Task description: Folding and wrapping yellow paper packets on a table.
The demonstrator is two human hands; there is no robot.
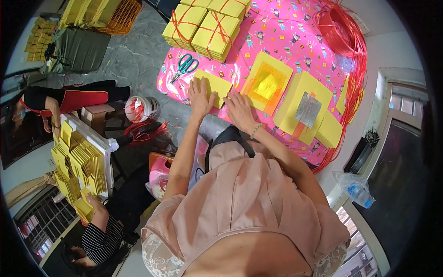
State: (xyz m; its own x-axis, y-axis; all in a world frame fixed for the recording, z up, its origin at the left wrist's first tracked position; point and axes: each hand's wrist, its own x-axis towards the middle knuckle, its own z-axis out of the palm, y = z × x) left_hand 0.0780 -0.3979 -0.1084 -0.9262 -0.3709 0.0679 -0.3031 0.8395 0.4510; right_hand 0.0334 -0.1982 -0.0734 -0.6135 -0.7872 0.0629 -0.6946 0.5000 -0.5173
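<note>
On pink-covered worktop: resting left hand and right hand along opposite edges of yellow paper, apparently steadying it; with each grip loosely spread, clasping nothing.

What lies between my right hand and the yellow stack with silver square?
A yellow paper with an orange-and-gold square, in the head view.

The left hand and right hand flanked a yellow paper on a pink patterned tablecloth.
The left lay over its left edge, the right by its right edge. Teal-handled scissors sat just beyond, near ribbon-tied yellow bundles. Rightward were a gold-centred sheet, then a thick yellow stack bearing a silver square.
</note>
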